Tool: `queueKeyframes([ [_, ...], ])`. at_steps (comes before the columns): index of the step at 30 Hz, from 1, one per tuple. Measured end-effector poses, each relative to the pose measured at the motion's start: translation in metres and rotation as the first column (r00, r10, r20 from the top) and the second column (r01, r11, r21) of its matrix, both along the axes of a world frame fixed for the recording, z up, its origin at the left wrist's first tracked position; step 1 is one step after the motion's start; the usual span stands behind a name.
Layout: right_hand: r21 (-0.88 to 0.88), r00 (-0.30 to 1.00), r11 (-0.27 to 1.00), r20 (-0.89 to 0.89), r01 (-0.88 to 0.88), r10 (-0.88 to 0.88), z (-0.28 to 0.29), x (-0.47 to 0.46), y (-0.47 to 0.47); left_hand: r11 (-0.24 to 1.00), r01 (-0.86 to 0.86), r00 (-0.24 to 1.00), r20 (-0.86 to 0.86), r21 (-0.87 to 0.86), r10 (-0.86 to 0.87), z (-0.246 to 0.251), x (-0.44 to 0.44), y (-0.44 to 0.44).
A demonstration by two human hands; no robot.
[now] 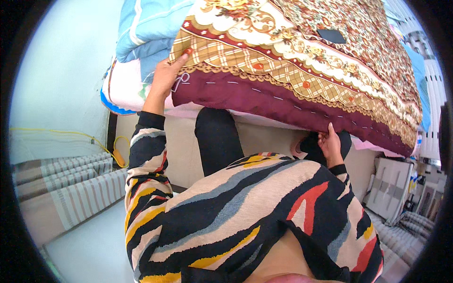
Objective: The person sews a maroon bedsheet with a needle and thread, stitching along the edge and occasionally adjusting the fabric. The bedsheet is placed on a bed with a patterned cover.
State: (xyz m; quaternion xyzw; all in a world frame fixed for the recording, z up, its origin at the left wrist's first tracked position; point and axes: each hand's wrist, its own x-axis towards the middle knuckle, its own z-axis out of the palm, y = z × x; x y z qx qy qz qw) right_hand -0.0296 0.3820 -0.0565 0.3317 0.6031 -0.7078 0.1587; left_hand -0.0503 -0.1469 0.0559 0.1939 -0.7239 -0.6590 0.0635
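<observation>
A patterned quilt point(276, 60) with yellow flowers, tan plaid scallops and orange spots lies spread over a bed. Along its near edge runs a maroon fabric border point(247, 95) with a row of long white stitches; white thread is looped at the border's left end. My left hand point(168, 74) grips the quilt's left corner, thumb on top and fingers hidden beneath. At the border's near edge, right of centre, my right hand point(330, 141) has its thumb against the maroon cloth and its fingers curled; whether it pinches the cloth is unclear.
A small dark flat piece point(331, 36) rests on the quilt. Folded blue bedding point(152, 32) lies at the upper left. Striped curtains point(81, 198) and a yellow cord with an orange plug end point(119, 157) are at the left. A whitish panel point(389, 187) stands at the right.
</observation>
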Motion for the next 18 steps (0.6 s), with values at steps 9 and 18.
queueKeyframes([
  [9, 0.41, 0.612, 0.641, -0.219, -0.649, 0.76, 0.061, 0.002, -0.078, 0.937, 0.144, 0.987, 0.022, 0.317, -0.159, 0.053, 0.02, 0.032],
  [18, 0.713, -0.086, 0.478, -0.597, -0.514, 0.798, 0.178, -0.031, -0.225, 0.881, 0.212, 0.972, 0.007, 0.422, -0.237, 0.069, 0.021, 0.052],
])
